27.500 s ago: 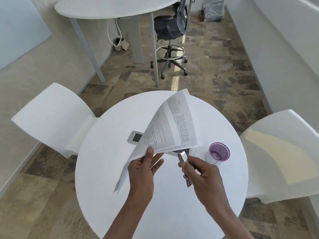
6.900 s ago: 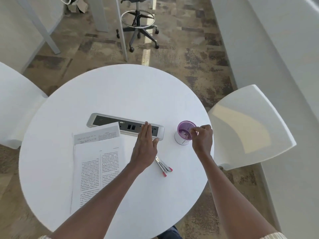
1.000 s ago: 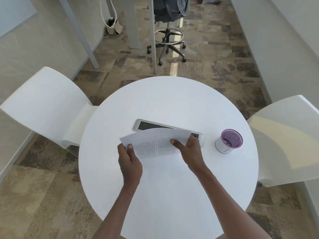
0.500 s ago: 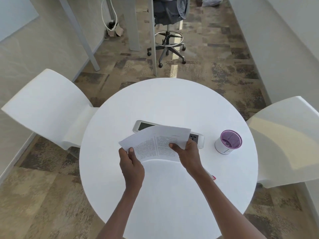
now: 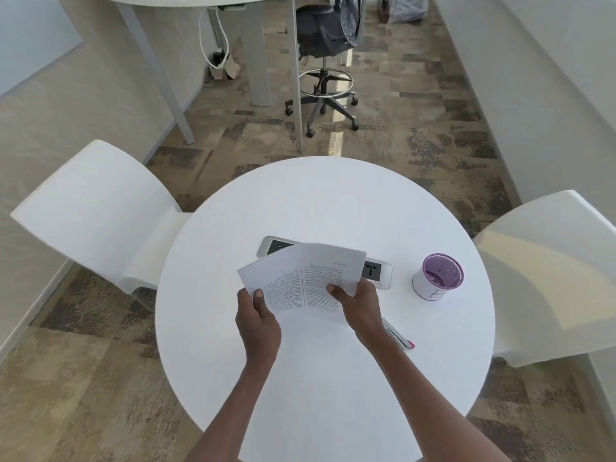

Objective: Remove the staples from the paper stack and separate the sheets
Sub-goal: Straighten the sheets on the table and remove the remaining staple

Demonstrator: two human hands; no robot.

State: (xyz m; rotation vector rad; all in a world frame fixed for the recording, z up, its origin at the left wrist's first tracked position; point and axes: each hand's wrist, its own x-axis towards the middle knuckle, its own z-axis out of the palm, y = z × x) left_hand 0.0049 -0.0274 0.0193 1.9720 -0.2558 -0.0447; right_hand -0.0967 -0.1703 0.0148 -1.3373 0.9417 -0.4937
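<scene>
The person holds the printed sheets (image 5: 301,281) above the round white bench (image 5: 320,208) — the left hand (image 5: 258,320) pinches the near-left corner, the right hand (image 5: 361,303) grips the near-right edge. The staple remover (image 5: 398,338) lies unused beside the right forearm, so stapling work looks finished — fanning the pages apart seems to remain; no staple is discernible

Bright daylight from my right washes the round white table (image 5: 300,201); soft shadows sit beneath my forearms, and wide-angle distortion bends the edges.
</scene>
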